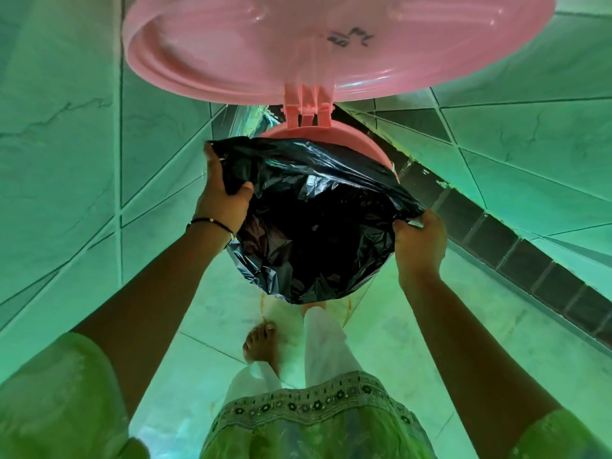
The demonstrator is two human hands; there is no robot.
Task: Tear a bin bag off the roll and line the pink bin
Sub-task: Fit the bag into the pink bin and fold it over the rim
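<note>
Where the view begins, nearest the camera, a green embroidered tunic hem point(318, 402) hangs over white trousers point(326, 346), and a bare foot point(261, 346) stands on the pale tiled floor point(414, 342) just short of the bin. Beyond it both arms reach forward to the black bin bag point(314, 226), which is spread open over the mouth of the pink bin point(364, 144) and covers most of the rim, its crumpled plastic sagging into the dark inside. The left hand point(222, 197), with a thin dark bracelet point(212, 221) at the wrist, holds the bag's left edge, its thumb hooked inside the opening and its fingers curled round the outside. The right hand point(419, 240) pinches the bag's right edge, fingers folded tightly over the plastic. At the far side a strip of pink rim shows bare past the bag. Farther still, the pink lid point(331, 44) stands raised on its hinge point(306, 107), underside facing the camera, with dark writing on it. Green tiled walls point(66, 127) close in on the left and right, with a dark tile band point(496, 236) along the right.
</note>
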